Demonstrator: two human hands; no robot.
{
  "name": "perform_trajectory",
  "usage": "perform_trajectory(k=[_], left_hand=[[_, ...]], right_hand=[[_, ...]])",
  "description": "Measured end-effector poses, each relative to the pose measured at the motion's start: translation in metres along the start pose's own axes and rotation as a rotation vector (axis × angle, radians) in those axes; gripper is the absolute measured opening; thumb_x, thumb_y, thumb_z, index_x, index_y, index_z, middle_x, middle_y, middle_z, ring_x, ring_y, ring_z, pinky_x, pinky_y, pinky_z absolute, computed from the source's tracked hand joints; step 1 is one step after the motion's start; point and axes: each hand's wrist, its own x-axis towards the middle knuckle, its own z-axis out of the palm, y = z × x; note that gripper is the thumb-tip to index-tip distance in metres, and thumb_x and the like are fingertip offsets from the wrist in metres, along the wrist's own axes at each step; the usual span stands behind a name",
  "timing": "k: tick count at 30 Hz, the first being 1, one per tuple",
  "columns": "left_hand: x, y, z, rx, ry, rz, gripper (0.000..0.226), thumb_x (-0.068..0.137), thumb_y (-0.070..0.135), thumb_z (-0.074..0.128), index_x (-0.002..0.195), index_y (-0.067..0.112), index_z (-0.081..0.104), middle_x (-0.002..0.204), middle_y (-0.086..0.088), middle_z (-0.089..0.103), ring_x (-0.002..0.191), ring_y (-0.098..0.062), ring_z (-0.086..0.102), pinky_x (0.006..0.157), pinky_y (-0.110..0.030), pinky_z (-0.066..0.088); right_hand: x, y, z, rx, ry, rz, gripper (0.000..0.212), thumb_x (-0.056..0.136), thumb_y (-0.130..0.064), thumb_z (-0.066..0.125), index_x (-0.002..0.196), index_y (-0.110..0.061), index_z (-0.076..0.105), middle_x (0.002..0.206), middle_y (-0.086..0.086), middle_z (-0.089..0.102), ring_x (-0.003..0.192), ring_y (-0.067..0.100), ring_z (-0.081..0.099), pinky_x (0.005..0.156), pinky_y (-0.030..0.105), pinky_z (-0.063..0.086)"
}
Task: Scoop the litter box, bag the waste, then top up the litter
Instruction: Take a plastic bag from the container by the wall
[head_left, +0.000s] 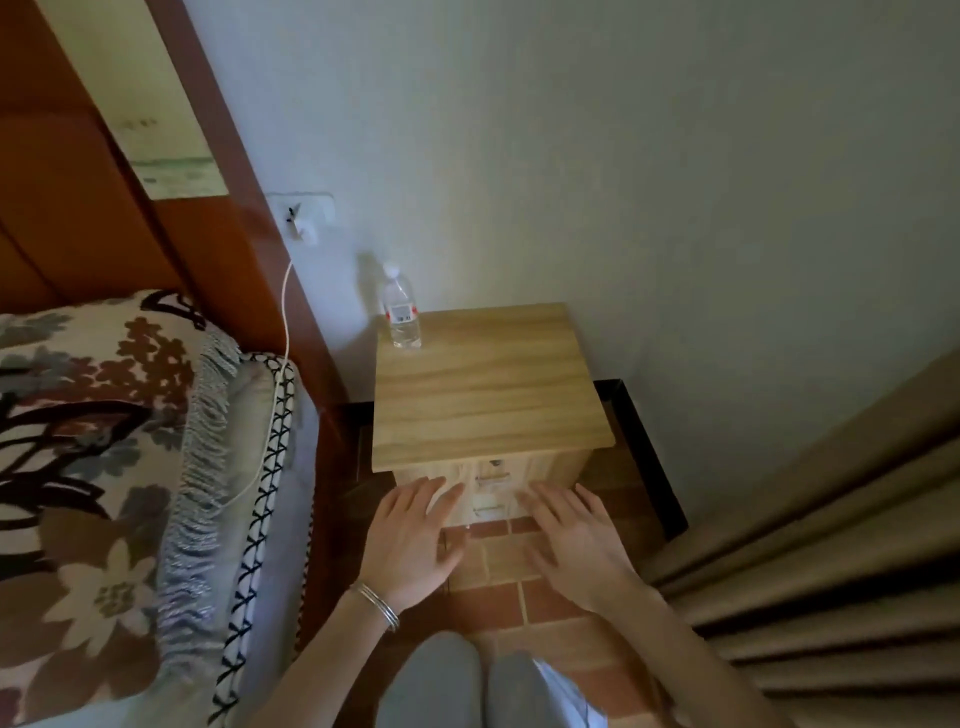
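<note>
No litter box, scoop, bag or litter shows in the head view. My left hand (415, 535), with thin bangles at the wrist, and my right hand (571, 540) are both stretched forward with straight, spread fingers in front of a small light-wood bedside cabinet (488, 395). Their fingertips reach the cabinet's drawer front (491, 488), on either side of its handles; actual contact cannot be told. Neither hand holds anything.
A clear water bottle (401, 312) stands on the cabinet's back left corner. A bed with a floral fringed blanket (104, 467) lies at the left, with a white cable (284, 332) from a wall socket. Beige curtains (831, 571) hang at the right. Brown floor tiles (498, 571) lie below.
</note>
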Motion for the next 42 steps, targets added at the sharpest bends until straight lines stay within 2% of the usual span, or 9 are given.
perform_trajectory(k=[5, 11, 15, 23, 29, 31, 36, 39, 42], left_hand=[[0.024, -0.036, 0.111, 0.068, 0.060, 0.014, 0.057, 0.079, 0.057, 0.040, 0.124, 0.025, 0.057, 0.123, 0.000, 0.061, 0.112, -0.021, 0.059, 0.092, -0.039, 0.049], [0.065, -0.071, 0.209, 0.124, 0.163, 0.040, 0.057, 0.078, 0.054, 0.043, 0.127, 0.026, 0.053, 0.128, 0.002, 0.055, 0.118, -0.021, 0.050, 0.101, -0.036, 0.027], [0.083, -0.098, 0.244, 0.162, 0.220, 0.023, 0.060, 0.082, 0.057, 0.042, 0.133, 0.024, 0.049, 0.134, 0.001, 0.051, 0.125, -0.022, 0.045, 0.104, -0.044, 0.030], [0.086, -0.112, 0.247, 0.142, 0.124, -0.023, 0.079, 0.079, 0.070, 0.038, 0.144, 0.026, 0.032, 0.150, 0.001, 0.033, 0.140, -0.019, 0.025, 0.113, -0.047, 0.016], [0.087, -0.117, 0.254, 0.138, 0.172, -0.015, 0.084, 0.074, 0.072, 0.042, 0.144, 0.026, 0.031, 0.152, 0.001, 0.029, 0.141, -0.017, 0.021, 0.115, -0.044, 0.012], [0.087, -0.118, 0.254, 0.126, 0.166, -0.017, 0.085, 0.074, 0.073, 0.042, 0.145, 0.028, 0.029, 0.152, 0.002, 0.027, 0.142, -0.015, 0.019, 0.115, -0.043, 0.012], [0.091, -0.124, 0.253, 0.137, 0.161, 0.011, 0.088, 0.071, 0.073, 0.045, 0.146, 0.031, 0.024, 0.153, 0.004, 0.025, 0.142, -0.013, 0.017, 0.116, -0.040, 0.010], [0.091, -0.123, 0.250, 0.125, 0.141, 0.002, 0.088, 0.071, 0.076, 0.040, 0.146, 0.032, 0.022, 0.154, 0.006, 0.022, 0.143, -0.012, 0.014, 0.116, -0.039, 0.007], [0.090, -0.124, 0.245, 0.101, 0.111, 0.007, 0.090, 0.070, 0.079, 0.032, 0.146, 0.034, 0.019, 0.155, 0.009, 0.017, 0.143, -0.010, 0.010, 0.117, -0.039, 0.006]], right_hand=[[0.028, 0.031, 0.111, -0.024, 0.040, 0.008, 0.050, 0.079, -0.052, 0.039, 0.120, -0.028, 0.055, 0.121, -0.007, 0.061, 0.111, 0.013, 0.058, 0.085, 0.036, 0.051], [0.056, 0.061, 0.220, -0.033, 0.144, -0.038, 0.046, 0.084, -0.051, 0.041, 0.123, -0.028, 0.050, 0.125, -0.004, 0.059, 0.117, 0.015, 0.054, 0.096, 0.041, 0.044], [0.073, 0.076, 0.266, -0.074, 0.179, -0.034, 0.046, 0.085, -0.050, 0.040, 0.125, -0.029, 0.044, 0.126, -0.002, 0.058, 0.119, 0.016, 0.053, 0.098, 0.042, 0.042], [0.086, 0.069, 0.282, -0.040, 0.096, 0.041, 0.048, 0.084, -0.052, 0.036, 0.126, -0.028, 0.042, 0.126, -0.002, 0.057, 0.119, 0.017, 0.052, 0.098, 0.042, 0.041], [0.103, 0.083, 0.313, -0.004, -0.070, 0.054, 0.066, 0.082, -0.058, 0.020, 0.139, -0.028, 0.032, 0.143, -0.004, 0.039, 0.133, 0.014, 0.034, 0.110, 0.040, 0.024], [0.101, 0.088, 0.316, 0.016, -0.092, 0.075, 0.064, 0.085, -0.058, 0.024, 0.140, -0.027, 0.030, 0.144, -0.006, 0.036, 0.135, 0.012, 0.030, 0.111, 0.038, 0.020], [0.110, 0.093, 0.317, 0.047, -0.093, 0.074, 0.057, 0.087, -0.054, 0.044, 0.135, -0.024, 0.037, 0.139, -0.004, 0.038, 0.133, 0.014, 0.027, 0.112, 0.035, 0.018], [0.107, 0.082, 0.316, 0.059, -0.083, 0.112, 0.060, 0.085, -0.058, 0.044, 0.130, -0.018, 0.043, 0.136, -0.001, 0.041, 0.130, 0.017, 0.029, 0.109, 0.034, 0.022], [0.084, 0.077, 0.316, 0.043, -0.039, 0.064, 0.062, 0.082, -0.061, 0.032, 0.123, -0.017, 0.048, 0.127, -0.001, 0.048, 0.124, 0.017, 0.036, 0.108, 0.032, 0.022]])
